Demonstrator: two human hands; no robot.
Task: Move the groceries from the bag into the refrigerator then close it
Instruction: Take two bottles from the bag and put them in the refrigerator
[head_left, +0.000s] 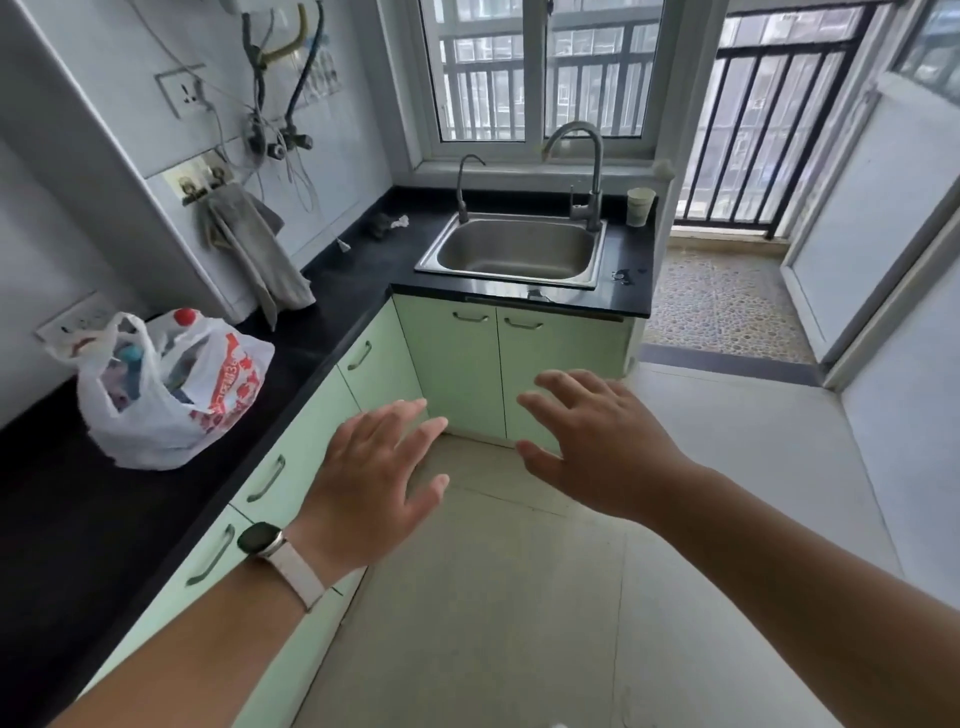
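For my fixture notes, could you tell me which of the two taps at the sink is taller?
The right tap, a thick gooseneck by the paper cup; the left tap is thinner and lower.

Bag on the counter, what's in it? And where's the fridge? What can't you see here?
Head view only:
- Bag: its crumpled white plastic hides most of the groceries; only a red cap and something blue peek out, too blurred to name.
- Refrigerator: nowhere in the frame, beyond its edges.
- Cup by the sink: too far away and too small to see inside.
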